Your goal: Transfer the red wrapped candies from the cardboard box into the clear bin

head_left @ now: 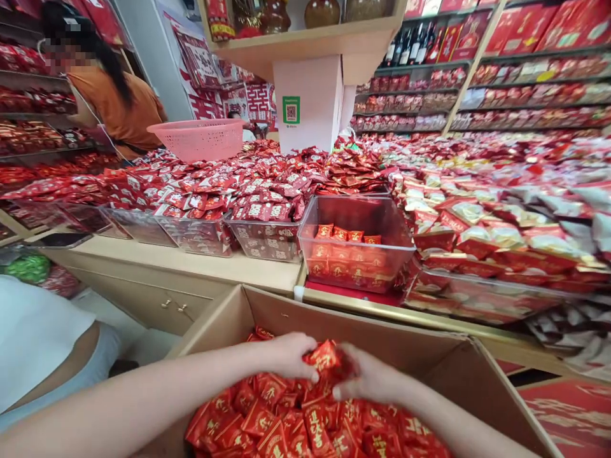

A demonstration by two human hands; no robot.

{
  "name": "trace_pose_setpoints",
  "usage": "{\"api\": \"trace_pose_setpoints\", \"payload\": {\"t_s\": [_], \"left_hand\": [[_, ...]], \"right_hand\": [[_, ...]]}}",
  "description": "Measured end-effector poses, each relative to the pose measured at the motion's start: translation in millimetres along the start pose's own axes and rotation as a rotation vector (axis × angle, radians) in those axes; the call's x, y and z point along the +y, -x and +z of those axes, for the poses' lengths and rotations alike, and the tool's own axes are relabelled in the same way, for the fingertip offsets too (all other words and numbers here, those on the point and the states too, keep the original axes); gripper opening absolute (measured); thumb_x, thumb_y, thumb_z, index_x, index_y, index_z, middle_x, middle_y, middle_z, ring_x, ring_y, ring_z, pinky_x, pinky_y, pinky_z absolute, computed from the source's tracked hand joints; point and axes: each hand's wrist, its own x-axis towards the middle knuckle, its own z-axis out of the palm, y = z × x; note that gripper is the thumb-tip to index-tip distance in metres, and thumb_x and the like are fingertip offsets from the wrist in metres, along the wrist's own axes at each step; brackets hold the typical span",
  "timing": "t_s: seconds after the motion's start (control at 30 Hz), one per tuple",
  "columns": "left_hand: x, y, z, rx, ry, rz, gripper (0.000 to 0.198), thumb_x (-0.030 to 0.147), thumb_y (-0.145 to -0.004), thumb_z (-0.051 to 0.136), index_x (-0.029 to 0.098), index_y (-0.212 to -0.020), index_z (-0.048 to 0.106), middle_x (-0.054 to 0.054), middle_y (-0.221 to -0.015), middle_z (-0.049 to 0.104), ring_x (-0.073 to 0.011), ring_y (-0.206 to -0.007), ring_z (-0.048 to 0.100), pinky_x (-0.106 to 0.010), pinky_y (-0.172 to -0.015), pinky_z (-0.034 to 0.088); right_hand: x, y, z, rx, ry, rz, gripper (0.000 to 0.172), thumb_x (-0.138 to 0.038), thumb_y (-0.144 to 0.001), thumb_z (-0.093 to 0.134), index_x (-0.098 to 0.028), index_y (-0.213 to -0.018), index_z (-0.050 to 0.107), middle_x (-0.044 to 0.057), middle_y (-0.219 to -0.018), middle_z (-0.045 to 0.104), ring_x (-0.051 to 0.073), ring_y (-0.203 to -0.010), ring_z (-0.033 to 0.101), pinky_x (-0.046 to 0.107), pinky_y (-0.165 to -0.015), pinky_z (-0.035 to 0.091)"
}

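Note:
Both of my hands are inside a large open cardboard box (382,327) that holds a heap of small red wrapped packets (272,420) with gold lettering. My left hand (292,356) is closed on the left side of a red packet (324,356) above the heap. From the other side my right hand (365,376), a little blurred, curls its fingers round red packets beside that one. Its fingertips are partly hidden. Just beyond the box stands a clear plastic bin (356,238) with neat rows of the same packets in its lower part.
More clear bins (265,238) heaped with red packets line the counter (191,254). A pink basket (200,138) sits on the heaps. White-and-red packets (506,232) fill bins at right. A person in orange (119,102) stands back left; another in a white top (38,340) is close at left.

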Motion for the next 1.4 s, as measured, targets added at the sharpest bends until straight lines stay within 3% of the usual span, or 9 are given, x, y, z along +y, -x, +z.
{"api": "trace_pose_setpoints", "payload": {"t_s": [0.07, 0.13, 0.23, 0.47, 0.8, 1.07, 1.27, 1.4], "left_hand": [[3.4, -1.7, -2.7, 0.0, 0.184, 0.023, 0.03, 0.039, -0.057, 0.061, 0.016, -0.076, 0.056, 0.002, -0.065, 0.053, -0.0112, -0.056, 0.045, -0.022, -0.052, 0.036], [5.1, -1.7, -0.1, 0.01, 0.373, 0.018, 0.034, 0.04, -0.058, 0.061, 0.013, -0.078, 0.055, 0.003, -0.064, 0.052, -0.0092, -0.054, 0.043, -0.02, -0.051, 0.034], [8.4, 2.1, 4.2, 0.015, 0.579, 0.007, 0.036, 0.041, -0.057, 0.063, 0.012, -0.077, 0.054, 0.003, -0.064, 0.051, -0.0083, -0.054, 0.043, -0.02, -0.051, 0.034], [18.5, 8.8, -4.3, 0.052, 0.913, 0.019, 0.035, 0.042, -0.062, 0.06, 0.012, -0.079, 0.053, 0.003, -0.061, 0.052, -0.0065, -0.051, 0.045, -0.02, -0.049, 0.034], [4.2, 0.4, -10.9, 0.15, 0.895, 0.044, 0.034, 0.043, -0.065, 0.057, 0.01, -0.069, 0.055, 0.0, -0.059, 0.055, -0.0083, -0.053, 0.048, -0.021, -0.053, 0.036], [10.7, 6.2, -16.4, 0.182, 0.531, 0.232, 0.037, 0.041, -0.07, 0.052, 0.013, -0.094, 0.058, -0.003, -0.085, 0.061, -0.0137, -0.075, 0.052, -0.021, -0.065, 0.039], [8.9, 7.0, -4.7, 0.142, 0.387, 0.22, 0.031, 0.04, -0.072, 0.048, 0.013, -0.077, 0.063, 0.002, -0.064, 0.055, -0.0096, -0.057, 0.044, -0.018, -0.051, 0.032], [6.8, 4.3, 0.9, 0.111, 0.556, 0.196, 0.027, 0.037, -0.069, 0.052, 0.011, -0.072, 0.061, 0.004, -0.054, 0.044, -0.0063, -0.049, 0.033, -0.018, -0.046, 0.026]], "right_hand": [[-16.8, -3.3, -7.8, -0.063, -0.243, 0.034, 0.034, -0.04, -0.062, 0.061, -0.019, -0.089, 0.053, 0.0, -0.07, 0.06, 0.014, -0.064, 0.056, 0.027, -0.059, 0.044], [-29.1, -3.8, -12.9, -0.026, -0.303, 0.065, 0.033, -0.046, -0.067, 0.054, -0.015, -0.078, 0.056, -0.001, -0.062, 0.058, 0.01, -0.057, 0.053, 0.025, -0.058, 0.042], [-35.6, -0.6, -14.6, 0.079, -0.351, 0.092, 0.037, -0.051, -0.063, 0.056, -0.014, -0.066, 0.057, -0.002, -0.056, 0.057, 0.009, -0.054, 0.051, 0.023, -0.056, 0.039], [-32.9, -2.5, -17.0, 0.207, -0.616, 0.169, 0.034, -0.048, -0.061, 0.061, -0.015, -0.068, 0.058, 0.0, -0.058, 0.06, 0.009, -0.055, 0.054, 0.021, -0.055, 0.04], [-47.7, -1.5, -23.7, 0.18, -0.68, 0.117, 0.023, -0.034, -0.065, 0.063, -0.016, -0.079, 0.058, 0.002, -0.073, 0.061, 0.011, -0.066, 0.057, 0.023, -0.063, 0.044], [-43.9, -5.5, -18.6, 0.226, -0.367, 0.06, 0.028, -0.037, -0.06, 0.066, -0.017, -0.062, 0.046, -0.002, -0.054, 0.058, 0.011, -0.05, 0.053, 0.023, -0.05, 0.04], [-41.1, 0.6, -7.2, 0.221, 0.126, -0.041, 0.015, -0.027, -0.07, 0.054, -0.019, -0.061, 0.046, -0.003, -0.053, 0.052, 0.01, -0.049, 0.045, 0.023, -0.048, 0.035], [-43.6, 1.3, -4.8, 0.263, 0.361, -0.056, 0.016, -0.029, -0.073, 0.05, -0.02, -0.06, 0.045, -0.003, -0.051, 0.049, 0.011, -0.048, 0.042, 0.023, -0.046, 0.035]]}}
